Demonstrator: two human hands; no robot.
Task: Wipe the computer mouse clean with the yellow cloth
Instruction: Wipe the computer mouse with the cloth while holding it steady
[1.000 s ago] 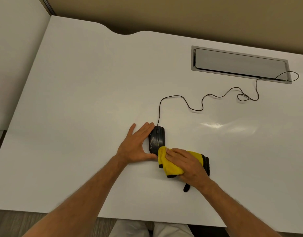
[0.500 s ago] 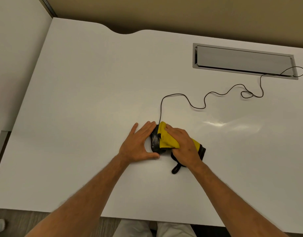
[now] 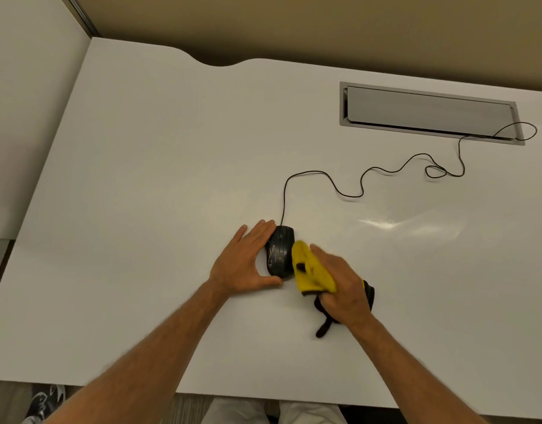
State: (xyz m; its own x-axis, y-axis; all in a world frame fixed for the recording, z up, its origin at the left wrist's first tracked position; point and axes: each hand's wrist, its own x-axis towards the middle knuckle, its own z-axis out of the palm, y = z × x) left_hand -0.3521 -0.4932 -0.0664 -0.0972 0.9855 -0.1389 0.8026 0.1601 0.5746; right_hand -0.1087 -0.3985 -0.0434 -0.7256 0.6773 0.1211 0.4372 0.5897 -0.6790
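Observation:
A black wired computer mouse (image 3: 279, 250) lies on the white desk (image 3: 141, 179), with pale smudges on its back. My left hand (image 3: 243, 261) cups the mouse from its left side, fingers along the edge and thumb at its near end. My right hand (image 3: 340, 283) grips the yellow cloth (image 3: 309, 269), which has black trim hanging below the hand. The cloth sits just right of the mouse, touching its right edge. The right hand is blurred by motion.
The mouse's thin black cable (image 3: 355, 191) snakes back and right into a grey cable tray slot (image 3: 428, 113) set in the desk. A wall panel stands along the left side. The desk's near edge runs just above my knees.
My right hand has pulled the yellow cloth off the top of the mouse, back toward me and to the right. The mouse's back is uncovered again. My left hand has stayed put.

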